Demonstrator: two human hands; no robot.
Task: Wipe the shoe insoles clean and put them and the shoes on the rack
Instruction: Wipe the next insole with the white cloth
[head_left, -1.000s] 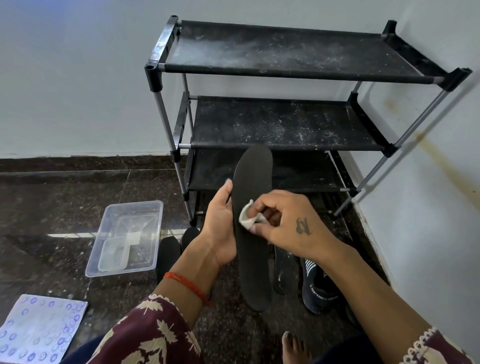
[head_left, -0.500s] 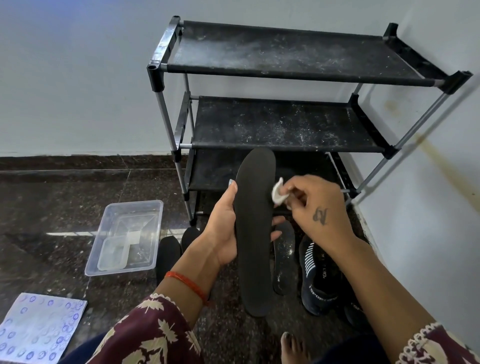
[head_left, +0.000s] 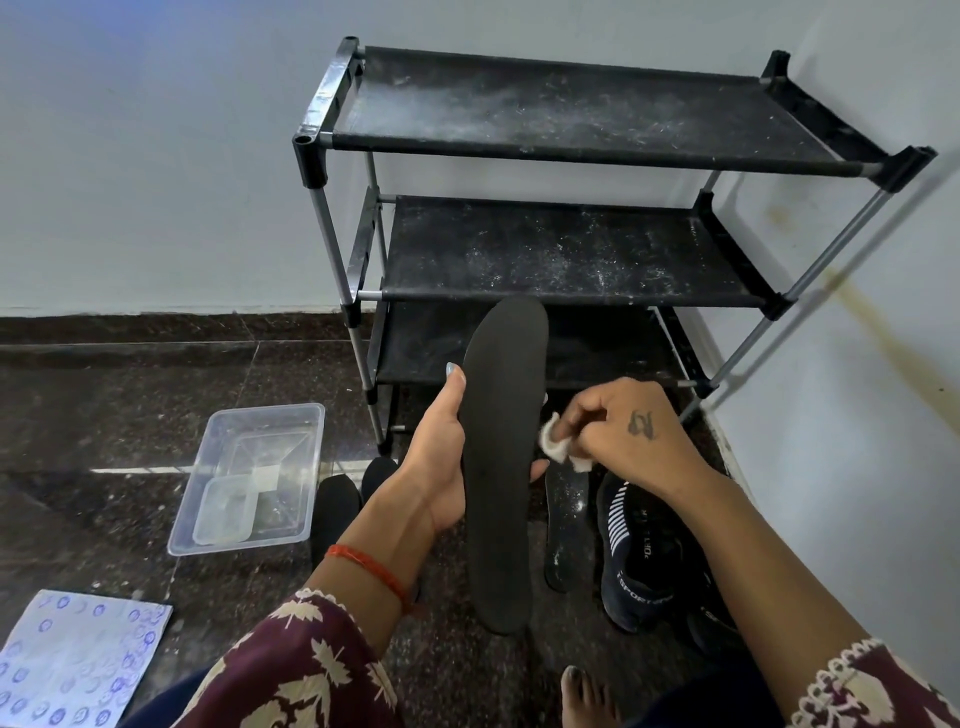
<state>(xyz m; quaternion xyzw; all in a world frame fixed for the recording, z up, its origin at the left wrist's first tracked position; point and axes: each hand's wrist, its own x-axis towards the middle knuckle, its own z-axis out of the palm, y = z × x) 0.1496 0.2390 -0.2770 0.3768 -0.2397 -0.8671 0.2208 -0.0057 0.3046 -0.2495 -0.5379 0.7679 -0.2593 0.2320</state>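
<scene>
My left hand (head_left: 436, 457) grips a long black insole (head_left: 501, 462) upright in front of the rack, thumb on its left edge and fingers behind. My right hand (head_left: 618, 431) pinches a small white wipe (head_left: 556, 447) just off the insole's right edge. A second, dusty insole (head_left: 566, 525) lies on the floor below my right hand. A dark blue shoe (head_left: 644, 561) with white stripes lies beside it, partly hidden by my right forearm. The black three-shelf rack (head_left: 571, 249) stands against the wall, its shelves dusty and bare.
A clear plastic tub (head_left: 249, 478) with a smaller tub inside sits on the dark floor at left. Two more black insoles (head_left: 337, 504) lie between the tub and my left arm. A blue-patterned packet (head_left: 78, 665) lies at the bottom left. My bare toes (head_left: 584, 691) show at the bottom.
My right hand lifted the wipe from the middle of the insole to its right edge, then drew back down and off to the right. The insole has stayed almost still.
</scene>
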